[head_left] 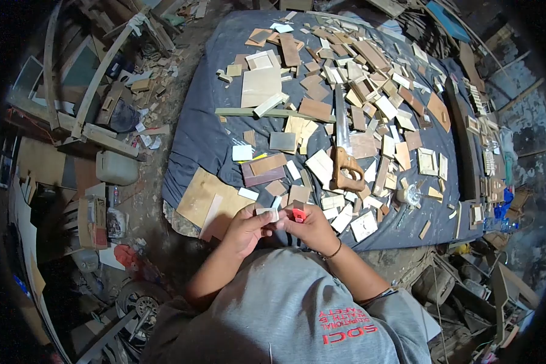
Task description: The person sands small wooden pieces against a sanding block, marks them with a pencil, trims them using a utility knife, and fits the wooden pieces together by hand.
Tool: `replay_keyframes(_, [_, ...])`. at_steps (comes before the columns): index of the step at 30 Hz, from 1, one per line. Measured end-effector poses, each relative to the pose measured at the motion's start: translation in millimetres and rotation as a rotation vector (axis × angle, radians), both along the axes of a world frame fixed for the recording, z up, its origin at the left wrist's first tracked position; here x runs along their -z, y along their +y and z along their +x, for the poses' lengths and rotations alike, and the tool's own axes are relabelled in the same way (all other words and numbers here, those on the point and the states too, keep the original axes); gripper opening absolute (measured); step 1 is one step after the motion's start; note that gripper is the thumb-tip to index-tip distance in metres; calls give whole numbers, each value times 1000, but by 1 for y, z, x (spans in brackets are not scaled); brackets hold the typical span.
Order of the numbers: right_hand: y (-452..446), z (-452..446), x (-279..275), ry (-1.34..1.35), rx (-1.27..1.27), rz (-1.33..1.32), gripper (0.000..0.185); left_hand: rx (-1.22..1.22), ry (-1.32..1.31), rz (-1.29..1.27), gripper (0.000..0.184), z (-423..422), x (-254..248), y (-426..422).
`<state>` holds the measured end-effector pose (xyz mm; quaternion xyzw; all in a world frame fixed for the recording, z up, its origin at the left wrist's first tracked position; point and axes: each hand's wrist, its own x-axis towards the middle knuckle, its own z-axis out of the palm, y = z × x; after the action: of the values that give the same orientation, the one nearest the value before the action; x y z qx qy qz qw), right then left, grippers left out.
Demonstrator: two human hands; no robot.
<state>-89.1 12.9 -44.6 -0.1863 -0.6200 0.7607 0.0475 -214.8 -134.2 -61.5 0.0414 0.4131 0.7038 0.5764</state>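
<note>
Close to my body, over the near edge of the cloth-covered surface, both hands meet. Between the fingers and thumb of my left hand (246, 230) is a small pale wood piece (267, 211). My right hand (315, 229) is closed around a small red tool (299, 214) with a dark end; its exact kind is too small to make out. The fingertips of the two hands nearly touch at the wood piece. Beyond them a handsaw (347, 171) with a wooden handle lies on the scraps, its blade pointing away from me.
Wood offcuts (364, 85) cover much of the dark cloth (191, 136). A plywood sheet (194, 197) lies at the near left corner, and a clear plastic item (411, 195) at the right. A jerrycan (116, 168) and a wheel (142, 303) stand on the cluttered floor.
</note>
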Motion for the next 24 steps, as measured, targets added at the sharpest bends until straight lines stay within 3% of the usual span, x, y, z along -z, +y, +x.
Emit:
replay_keyframes(4, [-1, 3, -5, 16, 53, 41, 11, 6, 115, -26, 18, 8, 1, -3])
replay_keyframes(6, [6, 5, -8, 211, 68, 537, 10, -25, 101, -17, 18, 10, -8, -2])
replay_keyframes(8, [10, 9, -15, 286, 77, 672, 13, 134, 251, -84, 18, 8, -23, -2])
replay_keyframes(10, [12, 15, -27, 361, 83, 805, 16, 212, 200, -94, 14, 3, -33, -4])
replay_keyframes(12, [13, 20, -41, 404, -3, 956, 19, 316, 16, 55, 14, 3, -36, -6])
replay_keyframes(14, [7, 27, -44, 405, 34, 975, 20, 299, -56, 91, 17, 6, -37, -5])
replay_keyframes(16, [5, 33, -48, 293, 92, 776, 26, 267, -77, 155, 18, 13, -42, -3])
replay_keyframes(20, [9, 44, -51, 357, -55, 825, 34, 229, -131, 194, 19, 24, -48, -2])
replay_keyframes(24, [7, 61, -72, 235, -163, 989, 37, 212, -154, 204, 19, 41, -47, -1])
